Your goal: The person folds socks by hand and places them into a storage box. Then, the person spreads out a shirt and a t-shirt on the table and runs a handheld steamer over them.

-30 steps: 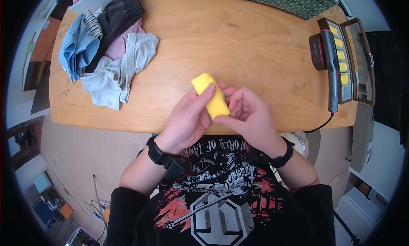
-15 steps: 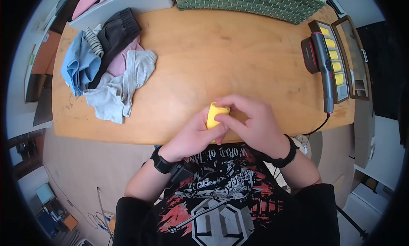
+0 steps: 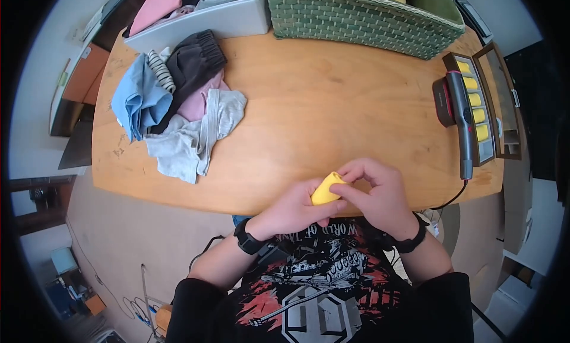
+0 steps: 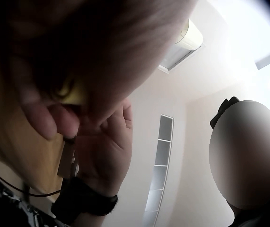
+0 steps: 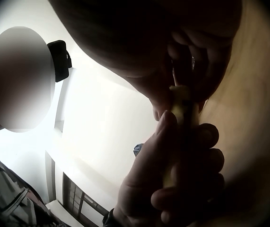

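A rolled yellow cloth (image 3: pixel 324 192) is held over the front edge of the wooden table. My left hand (image 3: pixel 291 211) grips its lower part, fingers wrapped round it. At the upper end, where the spiral of the roll shows, my right hand (image 3: pixel 385 196) pinches the cloth between thumb and fingers. The left wrist view has the cloth (image 4: pixel 73 94) partly hidden behind the left hand, with the right hand (image 4: pixel 104 151) beyond. In the dark right wrist view, the cloth's end (image 5: pixel 180 97) sticks up out of the left hand (image 5: pixel 149 175).
Crumpled clothes (image 3: pixel 199 102) lie at the table's left, before a white bin (image 3: pixel 208 31) of clothes. A green woven basket (image 3: pixel 362 25) stands at the back. At right, a corded grey handheld appliance (image 3: pixel 463 117) lies beside an open compartment box (image 3: pixel 488 150) holding several yellow rolls.
One second ago the cloth was a longer, flatter bundle; now it stands as a roll, end up, with the right hand at its top. The head view has tilted up and shifted.
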